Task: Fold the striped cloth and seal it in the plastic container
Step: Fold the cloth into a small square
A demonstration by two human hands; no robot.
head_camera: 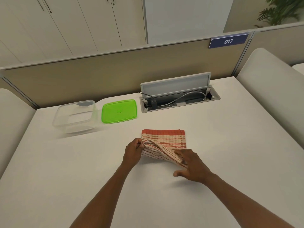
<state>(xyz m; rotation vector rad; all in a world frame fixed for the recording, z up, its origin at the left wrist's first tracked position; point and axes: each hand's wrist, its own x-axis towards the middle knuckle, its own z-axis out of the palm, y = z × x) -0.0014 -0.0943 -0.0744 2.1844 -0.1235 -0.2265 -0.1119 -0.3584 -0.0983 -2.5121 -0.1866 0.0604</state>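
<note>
Mid-fold: striped cloth on the table, near edge lifted by both hands.
Left hand pinches its left corner, right hand clamps the right end. Looks light, limp, non-slip; best gripped at corners. Clear container and green lid sit apart, beyond the left hand; open cable tray beyond the right. Path looks unobstructed.

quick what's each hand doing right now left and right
Left hand: closed, pinching the near-left corner of the striped cloth.
Right hand: closed on the cloth's lifted near edge, thumb free below.
</note>
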